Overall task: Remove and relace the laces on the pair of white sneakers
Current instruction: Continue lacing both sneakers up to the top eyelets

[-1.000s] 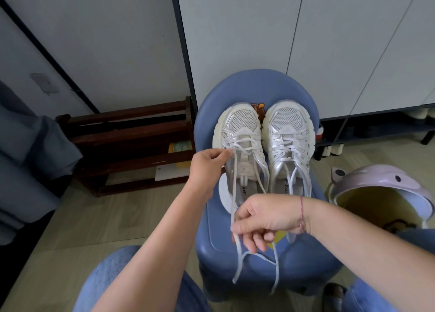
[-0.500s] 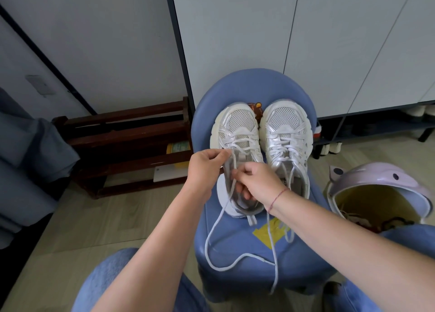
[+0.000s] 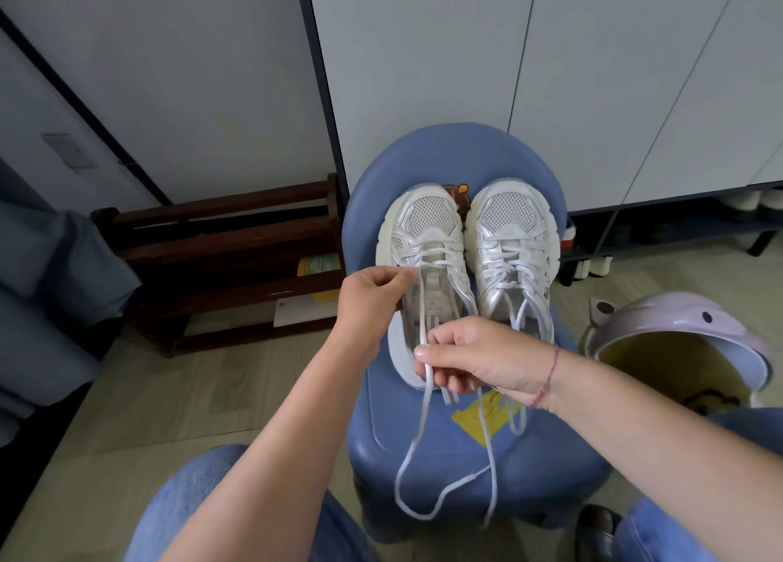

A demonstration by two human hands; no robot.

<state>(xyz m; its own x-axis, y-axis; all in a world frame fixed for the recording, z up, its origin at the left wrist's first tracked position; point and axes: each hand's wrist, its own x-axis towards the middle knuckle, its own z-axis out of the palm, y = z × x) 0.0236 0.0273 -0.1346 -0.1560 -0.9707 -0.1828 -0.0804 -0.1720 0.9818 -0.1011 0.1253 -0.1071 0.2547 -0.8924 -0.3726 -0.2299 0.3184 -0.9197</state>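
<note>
The left hand (image 3: pixel 373 296) is pinching the left sneaker's (image 3: pixel 419 239) white lace (image 3: pixel 418 426), and the right hand (image 3: pixel 478 358) is pinching it just below.

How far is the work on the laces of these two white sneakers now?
Done: the lace of the left sneaker is out of the eyelets nearest the person. In hand: left hand and right hand both pinch that lace. Left: its toe-side rows are laced, the right sneaker is fully laced, and no relacing has begun.
</note>
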